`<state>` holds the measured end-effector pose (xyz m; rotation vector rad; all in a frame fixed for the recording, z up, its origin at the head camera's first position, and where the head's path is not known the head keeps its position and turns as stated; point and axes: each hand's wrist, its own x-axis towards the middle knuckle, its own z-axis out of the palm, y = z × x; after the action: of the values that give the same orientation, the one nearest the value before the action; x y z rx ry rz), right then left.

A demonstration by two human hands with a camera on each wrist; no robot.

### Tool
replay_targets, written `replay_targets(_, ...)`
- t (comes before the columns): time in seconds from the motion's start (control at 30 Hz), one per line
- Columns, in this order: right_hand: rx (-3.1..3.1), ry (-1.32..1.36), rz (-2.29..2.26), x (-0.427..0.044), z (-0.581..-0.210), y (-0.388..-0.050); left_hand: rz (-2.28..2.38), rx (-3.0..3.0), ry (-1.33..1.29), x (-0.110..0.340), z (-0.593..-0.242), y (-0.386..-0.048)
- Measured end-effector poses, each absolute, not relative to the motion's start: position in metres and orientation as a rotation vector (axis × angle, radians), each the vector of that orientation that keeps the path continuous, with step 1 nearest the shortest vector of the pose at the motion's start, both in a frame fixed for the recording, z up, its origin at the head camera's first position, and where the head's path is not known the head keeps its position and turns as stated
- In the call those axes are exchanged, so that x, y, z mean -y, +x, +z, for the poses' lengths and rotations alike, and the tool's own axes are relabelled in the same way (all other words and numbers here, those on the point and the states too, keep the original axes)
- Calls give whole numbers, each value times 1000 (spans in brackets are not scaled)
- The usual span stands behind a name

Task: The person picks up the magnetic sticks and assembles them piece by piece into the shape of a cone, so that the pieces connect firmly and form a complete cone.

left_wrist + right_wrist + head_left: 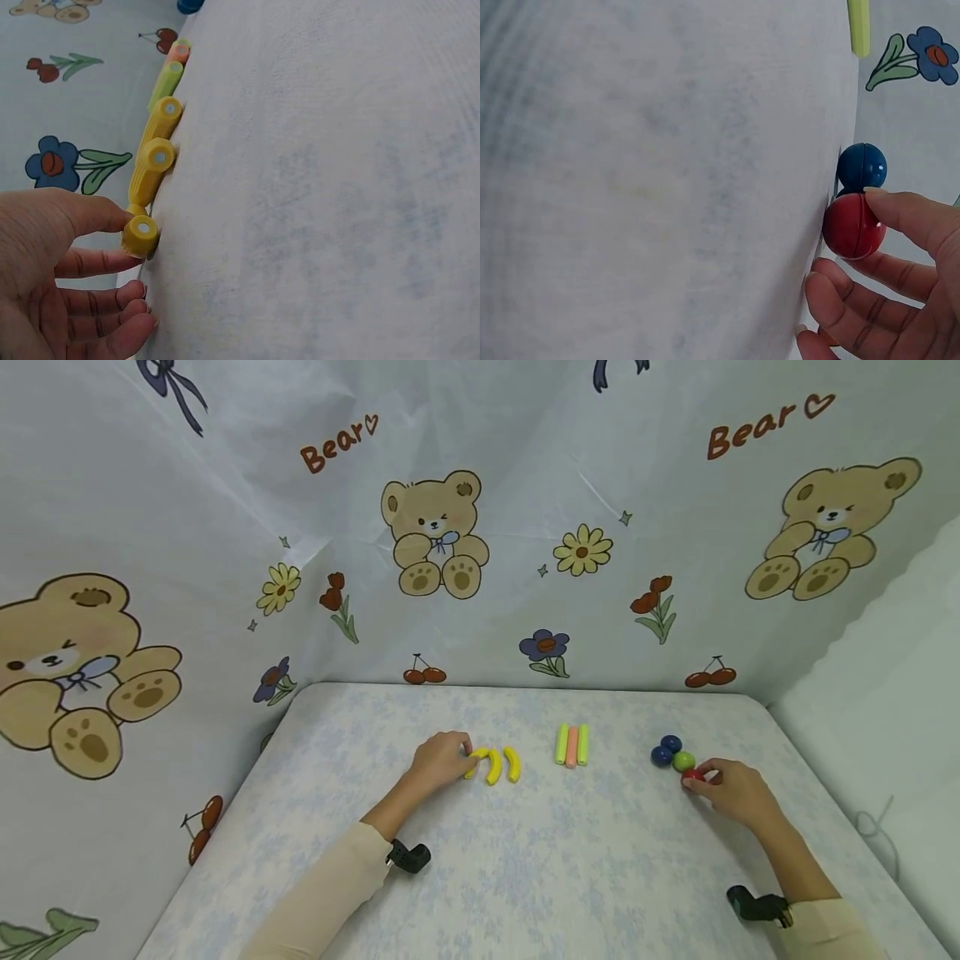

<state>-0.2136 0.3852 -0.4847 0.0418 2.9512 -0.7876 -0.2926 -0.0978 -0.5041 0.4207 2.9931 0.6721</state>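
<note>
Three yellow curved, banana-shaped pieces lie side by side at the middle of the table. My left hand (442, 758) pinches the leftmost yellow curved piece (140, 237) between thumb and forefinger; a small pale disc shows on its end. The middle yellow piece (493, 767) and the right yellow piece (512, 764) lie beside it. On the right, my right hand (737, 789) pinches a red ball (853, 226), a seam running round it. A green ball (684, 762) sits just beyond the red one, with two dark blue balls (662, 756) behind it.
Two yellow-green sticks (562, 744) with an orange stick (572, 747) between them lie between the hands. A pale patterned cloth covers the table (525, 877). Behind it hangs a bear-print curtain (510, 610). A thin cord (877, 831) lies beyond the right edge.
</note>
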Motion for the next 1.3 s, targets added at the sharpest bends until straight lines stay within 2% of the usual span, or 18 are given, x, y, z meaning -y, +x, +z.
replay_targets(0.43,-2892,115,-830,-390,-485,-218,618,-2988,402,99,-502,-293)
replay_targets(0.8,-2890,131,-850,-391,-478,-206,800,-2937,396,106,-503,-292)
replay_targets(1.1,-3007,28,-870,-372,-463,-195,893,-2910,354,111,-500,-287)
replay_targets(1.3,-3030,-58,-911,-344,-454,-186,939,-2844,341,112,-499,-282)
